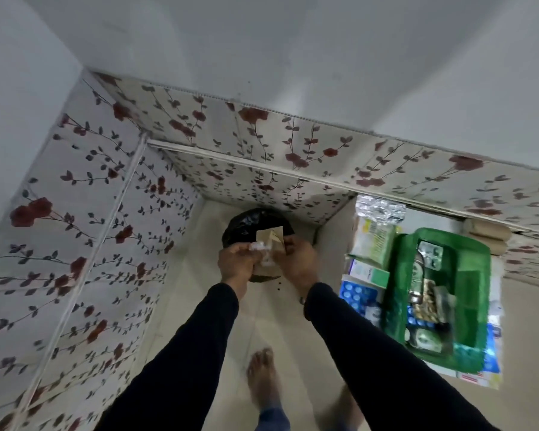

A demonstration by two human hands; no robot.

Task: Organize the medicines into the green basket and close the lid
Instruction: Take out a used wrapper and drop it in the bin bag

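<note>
A small beige paper packet is gripped by both hands, left hand and right hand, fingers closed on it, over a black bag-lined bin; discarding is judged underway, while the green plastic basket, part-filled on the worktop, awaits more medicines, lid unseen

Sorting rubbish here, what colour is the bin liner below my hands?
Black bin liner, seen in the head view.
</note>
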